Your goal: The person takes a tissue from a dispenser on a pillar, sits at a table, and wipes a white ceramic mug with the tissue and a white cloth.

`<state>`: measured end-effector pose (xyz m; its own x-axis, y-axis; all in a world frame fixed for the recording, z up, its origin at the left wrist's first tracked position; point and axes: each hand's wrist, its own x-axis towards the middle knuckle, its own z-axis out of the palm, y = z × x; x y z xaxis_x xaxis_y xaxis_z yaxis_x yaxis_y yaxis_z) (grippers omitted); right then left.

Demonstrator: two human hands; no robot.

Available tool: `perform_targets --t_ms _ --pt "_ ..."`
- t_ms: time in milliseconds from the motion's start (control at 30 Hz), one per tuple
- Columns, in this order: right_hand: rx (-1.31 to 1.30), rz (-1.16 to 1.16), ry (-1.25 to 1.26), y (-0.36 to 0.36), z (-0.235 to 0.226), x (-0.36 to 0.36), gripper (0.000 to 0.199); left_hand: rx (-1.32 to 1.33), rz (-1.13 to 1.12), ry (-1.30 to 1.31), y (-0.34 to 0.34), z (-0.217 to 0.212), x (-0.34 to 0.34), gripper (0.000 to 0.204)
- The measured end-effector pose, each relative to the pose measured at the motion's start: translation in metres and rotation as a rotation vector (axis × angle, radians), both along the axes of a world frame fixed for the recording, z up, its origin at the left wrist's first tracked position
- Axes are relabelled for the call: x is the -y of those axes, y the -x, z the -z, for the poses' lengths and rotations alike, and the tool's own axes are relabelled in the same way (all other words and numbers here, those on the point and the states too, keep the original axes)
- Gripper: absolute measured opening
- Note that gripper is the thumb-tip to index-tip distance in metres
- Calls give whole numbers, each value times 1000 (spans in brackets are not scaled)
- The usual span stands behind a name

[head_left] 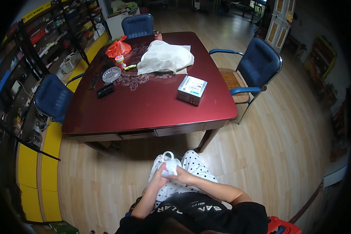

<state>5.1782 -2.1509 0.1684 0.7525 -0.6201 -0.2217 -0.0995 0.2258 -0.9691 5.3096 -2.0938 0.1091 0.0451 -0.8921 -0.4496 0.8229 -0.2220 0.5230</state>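
Above my lap I hold a white mug [169, 169] with a faint pinkish-purple pattern; its looped handle points away from me, toward the table. My left hand [158, 179] is closed around the mug's left side. From the right, my right hand [182, 176] grips its lower right side. The fingers of both hands are partly hidden behind the mug. White trousers with black dots [199, 168] lie beneath it.
Ahead stands a dark red table [152, 105] with a white box [192, 87], white cloth [165, 57], red plastic bag [119, 48], glass ashtray [112, 74] and black case [105, 90]. Blue chairs [260, 62] surround it. Loaded shelves [46, 43] line the left.
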Motion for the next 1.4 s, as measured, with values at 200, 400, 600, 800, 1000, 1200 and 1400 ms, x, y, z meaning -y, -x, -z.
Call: perform_targets --t_ms 200,400,600,800,1000,1200,1400 --pt "58 144 -329 -26 34 12 29 68 -174 7 4 2 25 40" --pt "-36 -363 871 8 15 29 36 92 -60 21 -13 -2 42 35" --pt "0 -117 841 0 26 32 38 165 -234 -79 -12 9 55 39" --pt "247 260 -585 -26 -4 20 32 425 -310 162 -10 -14 49 43" --pt "37 -109 769 8 15 1 27 249 -171 29 -18 -5 39 35" --pt "-69 -115 1042 25 57 21 43 -25 -64 -105 0 -32 37 32" --pt "256 183 -1009 -19 -9 52 38 450 -305 161 10 -16 50 33"
